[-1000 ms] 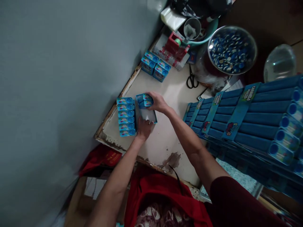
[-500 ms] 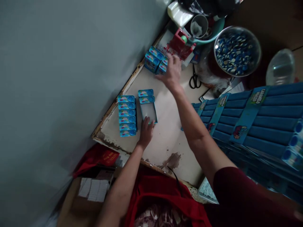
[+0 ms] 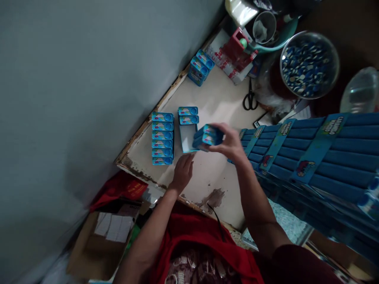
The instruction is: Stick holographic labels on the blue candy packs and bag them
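Head view: The right hand (image 3: 229, 145) pinches a pair of blue cartons (image 3: 208, 136) between thumb and fingers, tilted above the worktop (image 3: 220, 171), at the right side of the open tray (image 3: 186, 139). Two seated cartons (image 3: 188, 119) occupy the tray's far end. The left hand (image 3: 182, 171) lies at the near end, fingers extended and loosely side by side, grasping nothing visible; contact with the tray cannot be determined. Step in hand, as judged: carrying the pair. Insertion would require squaring it to the tray walls.
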`<action>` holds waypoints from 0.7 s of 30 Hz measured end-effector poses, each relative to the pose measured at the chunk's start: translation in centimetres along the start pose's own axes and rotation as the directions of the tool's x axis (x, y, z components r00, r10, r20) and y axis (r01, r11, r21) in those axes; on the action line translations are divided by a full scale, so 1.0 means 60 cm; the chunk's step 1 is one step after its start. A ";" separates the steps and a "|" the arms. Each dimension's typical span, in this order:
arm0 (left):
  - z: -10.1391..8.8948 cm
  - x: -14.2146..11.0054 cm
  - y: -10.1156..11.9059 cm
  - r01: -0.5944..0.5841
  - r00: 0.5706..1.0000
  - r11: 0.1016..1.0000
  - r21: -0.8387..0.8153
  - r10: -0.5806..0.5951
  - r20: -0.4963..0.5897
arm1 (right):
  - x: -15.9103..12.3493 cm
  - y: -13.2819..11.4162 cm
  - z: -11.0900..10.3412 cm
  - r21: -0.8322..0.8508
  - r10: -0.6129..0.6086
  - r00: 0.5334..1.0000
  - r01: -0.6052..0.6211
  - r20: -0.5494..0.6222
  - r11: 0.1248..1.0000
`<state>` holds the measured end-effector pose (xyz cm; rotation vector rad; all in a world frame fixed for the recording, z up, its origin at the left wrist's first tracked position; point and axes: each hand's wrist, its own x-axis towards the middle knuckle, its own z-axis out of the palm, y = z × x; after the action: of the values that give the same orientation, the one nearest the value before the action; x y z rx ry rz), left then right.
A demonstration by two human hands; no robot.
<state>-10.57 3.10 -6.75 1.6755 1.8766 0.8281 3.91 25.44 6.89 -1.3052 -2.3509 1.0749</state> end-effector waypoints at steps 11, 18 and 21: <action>0.014 0.051 -0.056 -0.053 0.997 0.997 0.056 0.049 0.064 | 0.057 0.030 0.117 -0.300 -0.084 0.992 0.110 0.099 0.948; 0.021 0.067 -0.032 0.028 1.000 0.994 0.104 -0.030 0.010 | 0.070 -0.008 0.119 -0.417 -0.058 0.978 0.140 0.202 0.898; 0.029 0.070 -0.027 0.025 0.999 0.997 0.072 -0.026 0.017 | 0.071 -0.024 0.151 -0.474 -0.035 0.979 0.129 0.202 0.871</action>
<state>-11.02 7.38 -8.96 1.6921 1.9324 0.7407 -4.22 24.05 0.99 -1.2768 -2.9234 0.6169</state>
